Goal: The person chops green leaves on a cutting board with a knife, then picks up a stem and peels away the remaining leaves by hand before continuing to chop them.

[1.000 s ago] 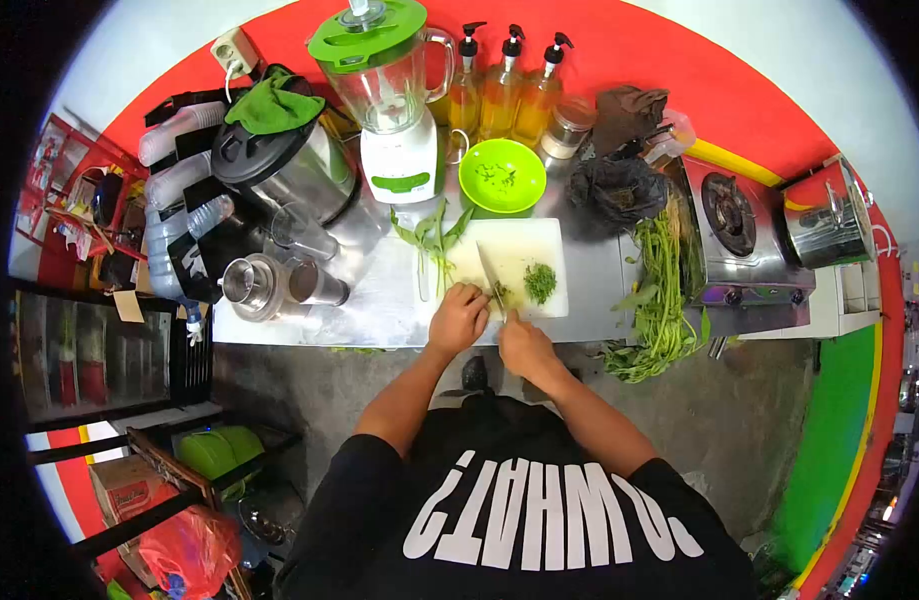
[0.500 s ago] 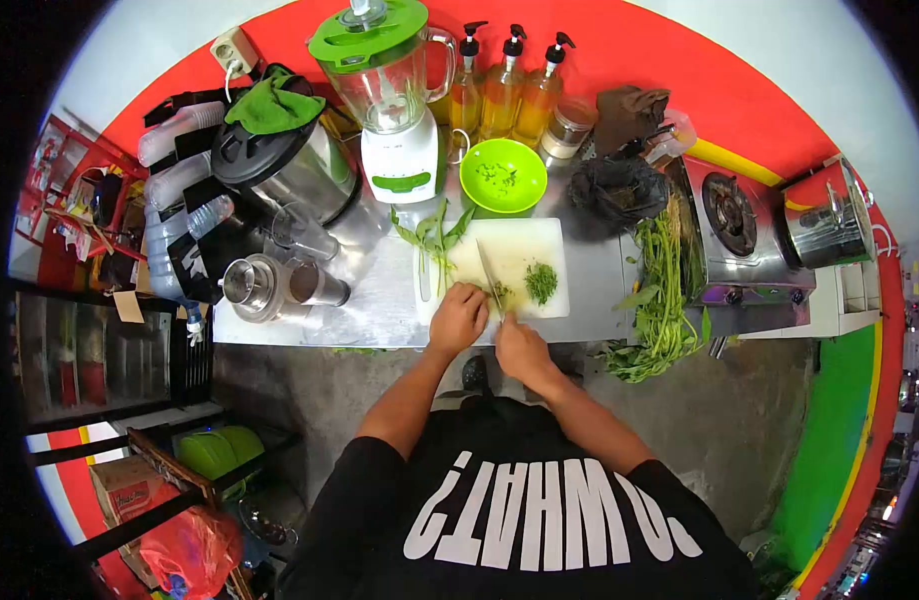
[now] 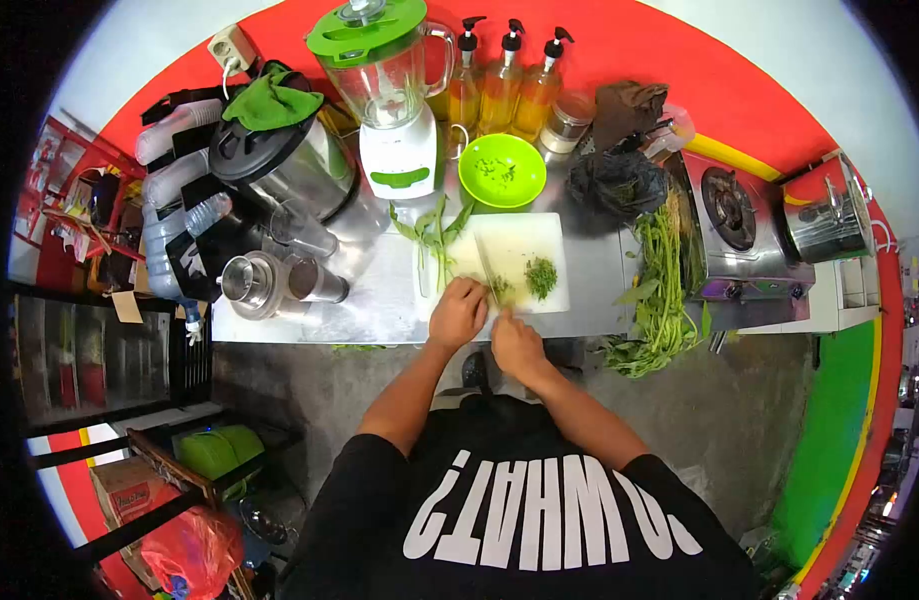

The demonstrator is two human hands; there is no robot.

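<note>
My right hand (image 3: 518, 345) is closed round the handle of a knife (image 3: 484, 258), its blade pointing away from me over a white cutting board (image 3: 554, 235). Just left of the blade, my left hand (image 3: 460, 315) has its fingers curled down on the green stems (image 3: 445, 270), whose leaves (image 3: 431, 226) lie over the board's left part. Small chopped bits lie by the blade. To the right sits a pile of chopped greens (image 3: 540, 277). Behind the board, a lime green bowl (image 3: 501, 172) holds some chopped pieces.
A blender (image 3: 397, 150), oil bottles with pumps (image 3: 501, 85) and a jar (image 3: 567, 122) stand at the back. Leafy stalks (image 3: 661, 290) hang over the front edge beside a stove (image 3: 731, 215). Glass containers (image 3: 301, 228) and a large metal pot (image 3: 289, 170) are on the left.
My right hand has shifted slightly left and back with the knife, whose blade tilts a little differently. My left hand stays at the stems, with a very small shift.
</note>
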